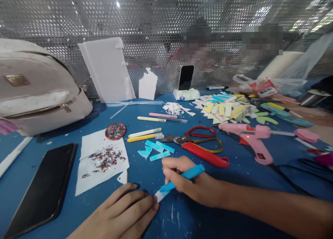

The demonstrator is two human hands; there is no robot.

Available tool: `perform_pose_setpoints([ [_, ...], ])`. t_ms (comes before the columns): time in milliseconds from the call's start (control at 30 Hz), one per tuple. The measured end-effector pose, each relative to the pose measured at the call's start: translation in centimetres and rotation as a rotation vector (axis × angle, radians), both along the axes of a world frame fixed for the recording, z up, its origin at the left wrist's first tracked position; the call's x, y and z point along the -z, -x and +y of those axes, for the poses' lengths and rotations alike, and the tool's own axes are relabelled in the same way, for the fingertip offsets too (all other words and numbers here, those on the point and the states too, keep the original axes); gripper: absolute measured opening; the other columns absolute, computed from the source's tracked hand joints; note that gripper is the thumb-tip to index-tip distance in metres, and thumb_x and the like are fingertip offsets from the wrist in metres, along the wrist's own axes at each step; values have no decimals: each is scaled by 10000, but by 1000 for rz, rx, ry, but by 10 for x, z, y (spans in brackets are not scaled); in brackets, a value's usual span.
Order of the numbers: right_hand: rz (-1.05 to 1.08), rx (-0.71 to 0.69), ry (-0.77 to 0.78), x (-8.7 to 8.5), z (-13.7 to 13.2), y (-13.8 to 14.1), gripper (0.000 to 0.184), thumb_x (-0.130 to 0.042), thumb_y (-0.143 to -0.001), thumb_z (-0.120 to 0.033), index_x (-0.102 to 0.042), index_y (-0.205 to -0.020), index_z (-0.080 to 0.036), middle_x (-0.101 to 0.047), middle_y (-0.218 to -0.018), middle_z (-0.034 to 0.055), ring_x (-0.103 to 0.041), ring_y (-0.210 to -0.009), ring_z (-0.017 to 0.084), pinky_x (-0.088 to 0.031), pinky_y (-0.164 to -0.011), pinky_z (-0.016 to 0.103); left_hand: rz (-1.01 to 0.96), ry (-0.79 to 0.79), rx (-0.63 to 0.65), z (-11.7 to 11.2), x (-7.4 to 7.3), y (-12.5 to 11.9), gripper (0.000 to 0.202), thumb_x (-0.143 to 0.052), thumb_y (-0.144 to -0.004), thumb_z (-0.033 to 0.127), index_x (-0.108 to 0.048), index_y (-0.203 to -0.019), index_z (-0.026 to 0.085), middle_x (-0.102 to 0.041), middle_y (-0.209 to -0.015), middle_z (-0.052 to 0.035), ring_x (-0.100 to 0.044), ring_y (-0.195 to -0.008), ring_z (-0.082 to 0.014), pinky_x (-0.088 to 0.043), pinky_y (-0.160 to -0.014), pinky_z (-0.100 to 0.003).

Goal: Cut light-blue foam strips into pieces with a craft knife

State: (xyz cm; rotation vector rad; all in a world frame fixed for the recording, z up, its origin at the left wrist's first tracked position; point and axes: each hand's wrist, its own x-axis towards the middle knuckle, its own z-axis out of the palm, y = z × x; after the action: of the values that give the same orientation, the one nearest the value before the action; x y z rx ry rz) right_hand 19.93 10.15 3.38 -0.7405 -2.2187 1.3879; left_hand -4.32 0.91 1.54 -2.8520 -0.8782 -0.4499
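My right hand [192, 180] is closed around a blue marker [194, 172], held like a pen. Its tip end meets a small strip [160, 196], part blue and part white, on the blue table. My left hand [127, 213] lies low on the table, and its fingertips grip the near end of that strip. Just beyond the hands lie several blue-coloured strips [160, 156]. Past these are pliers-like cutters [179, 139] with red and yellow handles, and a red-handled cutter knife [205, 155]. Yellow [144, 137] and white-barrelled markers [145, 132] lie nearby.
A paper sheet [88, 176] with glitter and a round glitter dish [115, 131] lie left, beside a black phone [41, 190] and a backpack [47, 89]. A pink glue gun [256, 141] with cable sits right. Cut pieces [229, 110] are heaped behind, before a perforated metal screen [104, 16].
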Motion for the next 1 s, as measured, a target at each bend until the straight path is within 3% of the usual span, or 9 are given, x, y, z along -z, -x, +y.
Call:
perform_pose_setpoints([
  [667, -59, -58, -32, 2, 2, -2, 340, -371, -982, -304, -323, -658, -212, -435, -623, -29, -420, -588, 123, -321, -558, 268, -1, -14, 12, 2, 1, -2, 358, -358, -1089, 251, -573, -1374, 219, -618, -1348, 71, -545, -1243, -88, -137, -1241, -275],
  [833, -59, -58, -19, 1, 2, -2, 349, -372, -977, -317, -306, -650, -213, -403, -612, -39, -395, -576, 115, -307, -551, 262, -168, -85, -1, 1, 6, -4, 396, -296, -1099, 238, -634, -1303, 208, -662, -1272, 60, -563, -1201, -97, -144, -1243, -290],
  [900, -49, -58, -12, 1, 2, -1, 356, -376, -976, -321, -304, -645, -212, -394, -608, -42, -388, -574, 113, -306, -552, 258, -53, -30, 15, 2, 6, -4, 369, -332, -1095, 253, -599, -1346, 212, -637, -1315, 61, -545, -1228, -90, -125, -1241, -271],
  [1000, -30, -69, 44, 0, 2, -1, 366, -397, -971, -323, -331, -631, -208, -382, -585, -50, -384, -559, 111, -305, -546, 257, -80, -54, 17, 3, 5, -4, 376, -322, -1096, 246, -628, -1309, 202, -655, -1281, 49, -559, -1211, -90, -121, -1242, -278],
])
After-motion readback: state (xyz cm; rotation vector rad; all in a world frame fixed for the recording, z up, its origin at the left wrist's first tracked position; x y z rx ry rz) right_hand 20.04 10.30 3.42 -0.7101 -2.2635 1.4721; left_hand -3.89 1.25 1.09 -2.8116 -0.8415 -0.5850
